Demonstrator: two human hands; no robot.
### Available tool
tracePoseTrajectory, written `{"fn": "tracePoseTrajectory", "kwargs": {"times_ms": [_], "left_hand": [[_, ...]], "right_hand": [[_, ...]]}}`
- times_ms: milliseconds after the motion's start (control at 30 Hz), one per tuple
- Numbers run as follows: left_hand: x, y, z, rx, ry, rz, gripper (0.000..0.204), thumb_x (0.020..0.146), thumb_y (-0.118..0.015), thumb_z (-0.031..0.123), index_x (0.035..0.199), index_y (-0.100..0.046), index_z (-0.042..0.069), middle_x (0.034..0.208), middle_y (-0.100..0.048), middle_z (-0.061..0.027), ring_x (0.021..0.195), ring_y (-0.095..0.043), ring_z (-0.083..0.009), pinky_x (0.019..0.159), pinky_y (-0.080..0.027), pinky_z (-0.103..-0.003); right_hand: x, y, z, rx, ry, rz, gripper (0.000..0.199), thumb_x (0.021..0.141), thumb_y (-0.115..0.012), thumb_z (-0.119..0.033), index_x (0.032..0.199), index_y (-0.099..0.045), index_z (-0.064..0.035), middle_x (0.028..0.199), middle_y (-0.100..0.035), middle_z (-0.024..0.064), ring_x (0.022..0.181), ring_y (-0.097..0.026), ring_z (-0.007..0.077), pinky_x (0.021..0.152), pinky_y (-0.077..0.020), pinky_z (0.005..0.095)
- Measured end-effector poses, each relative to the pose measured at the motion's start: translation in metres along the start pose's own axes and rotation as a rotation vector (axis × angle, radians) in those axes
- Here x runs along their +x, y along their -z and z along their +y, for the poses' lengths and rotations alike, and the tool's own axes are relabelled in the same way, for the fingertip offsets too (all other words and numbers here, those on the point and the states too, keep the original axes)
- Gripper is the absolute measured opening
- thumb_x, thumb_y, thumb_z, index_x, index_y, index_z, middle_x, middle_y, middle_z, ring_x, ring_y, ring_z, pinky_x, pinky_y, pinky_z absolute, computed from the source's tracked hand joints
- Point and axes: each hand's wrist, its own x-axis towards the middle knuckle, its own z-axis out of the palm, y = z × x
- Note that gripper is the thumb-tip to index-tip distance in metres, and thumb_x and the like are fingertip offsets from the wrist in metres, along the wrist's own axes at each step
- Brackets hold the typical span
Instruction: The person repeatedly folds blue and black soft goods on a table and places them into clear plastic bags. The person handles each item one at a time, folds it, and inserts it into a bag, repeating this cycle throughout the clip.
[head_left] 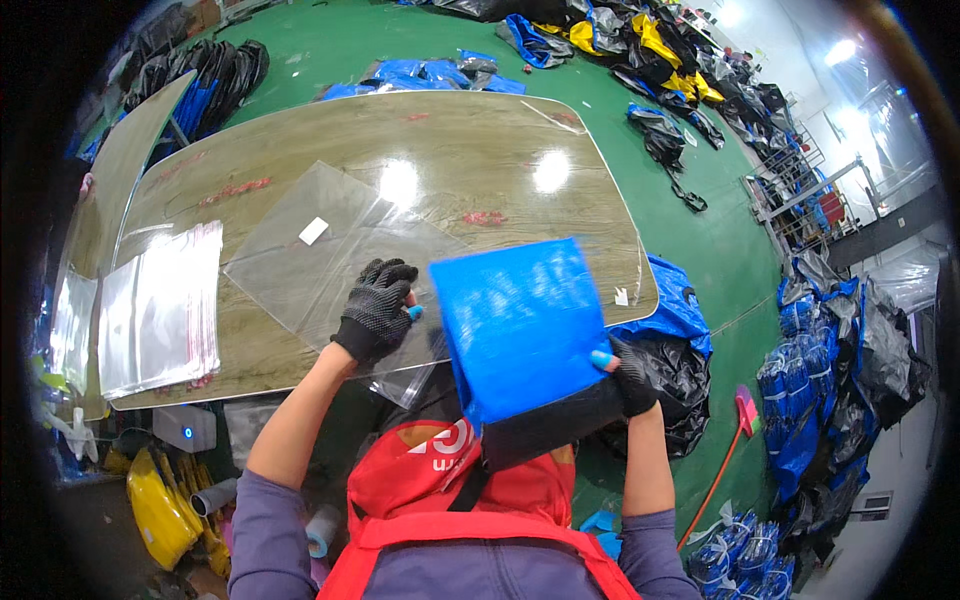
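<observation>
Blue packet: I am holding the folded blue packet tilted across the near edge of the worktop, its black side facing toward me.
Right fingers: my right hand is pinching the packet's lower right corner, thumb pressing on the blue face, the other fingers mostly hidden.
Left fingers: my left hand is curling over the clear bag; I cannot tell whether those fingers are gripping its plastic.
Near edge: it is running just ahead of my red apron, and clear plastic is reaching past it below my left hand.
Far side: brown surface is showing from the clear bag to the far edge, carrying red marks and two bright reflections.
Floor: the green floor is stretching between the worktop's right edge and the heaped bags along the wall.
Clear bag: it is lying flat and slanted, a white label showing near its far corner.
Stack: more clear bags are lying piled at the left, just beside that bag's left corner.
Right corner: a blue and black heap is bulging out beyond the edge.
</observation>
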Motion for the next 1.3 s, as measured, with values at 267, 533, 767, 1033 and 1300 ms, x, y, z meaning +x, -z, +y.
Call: {"fn": "tracePoseTrajectory", "kwargs": {"times_ms": [267, 533, 767, 1033, 1300], "left_hand": [[0.006, 0.002, 0.007, -0.439, 0.304, -0.010, 0.016, 0.078, -0.063, 0.012, 0.084, -0.056, 0.000, 0.104, -0.061, -0.0180, 0.098, -0.057, -0.0356, 0.088, -0.045, -0.042], [-0.021, 0.043, 0.066, -0.182, -0.009, -0.147, 0.023, 0.069, -0.057, 0.000, 0.092, -0.058, 0.004, 0.107, -0.061, -0.0177, 0.099, -0.057, -0.0377, 0.088, -0.046, -0.043], [-0.034, 0.048, 0.084, -0.125, -0.008, -0.156, 0.027, 0.067, -0.062, 0.001, 0.093, -0.059, 0.005, 0.118, -0.059, -0.0168, 0.114, -0.052, -0.0388, 0.096, -0.042, -0.048], [-0.058, 0.041, 0.091, 0.023, 0.030, -0.141, 0.031, 0.077, -0.069, 0.013, 0.106, -0.060, 0.006, 0.122, -0.058, -0.0165, 0.119, -0.050, -0.0389, 0.101, -0.039, -0.049], [-0.060, 0.036, 0.089, -0.048, 0.075, -0.155, 0.033, 0.079, -0.068, 0.015, 0.108, -0.059, 0.004, 0.117, -0.059, -0.0199, 0.110, -0.054, -0.0397, 0.096, -0.042, -0.048]], "right_hand": [[-0.002, -0.038, -0.014, -0.096, -0.130, -0.158, 0.059, 0.081, -0.070, -0.018, 0.134, -0.048, -0.0005, 0.126, -0.057, 0.0138, 0.109, -0.058, 0.0226, 0.093, -0.0470, 0.0363], [0.051, -0.063, 0.052, -0.873, 0.773, -0.235, 0.046, 0.087, -0.065, -0.035, 0.114, -0.057, 0.0016, 0.112, -0.063, 0.0120, 0.103, -0.060, 0.0238, 0.094, -0.0451, 0.0379], [0.108, -0.084, 0.027, -0.660, 0.494, -0.534, 0.026, 0.078, -0.066, -0.015, 0.102, -0.065, -0.0056, 0.103, -0.067, 0.0112, 0.086, -0.065, 0.0284, 0.077, -0.0524, 0.0346], [0.064, -0.092, 0.044, -0.060, 0.349, 0.168, 0.021, 0.084, -0.071, -0.020, 0.090, -0.062, -0.0023, 0.088, -0.065, 0.0047, 0.079, -0.058, 0.0125, 0.073, -0.0480, 0.0275], [0.034, -0.075, 0.023, -0.851, 0.547, 0.028, 0.027, 0.094, -0.055, -0.028, 0.095, -0.061, -0.0011, 0.093, -0.065, 0.0202, 0.087, -0.063, 0.0278, 0.079, -0.0485, 0.0409]]}}
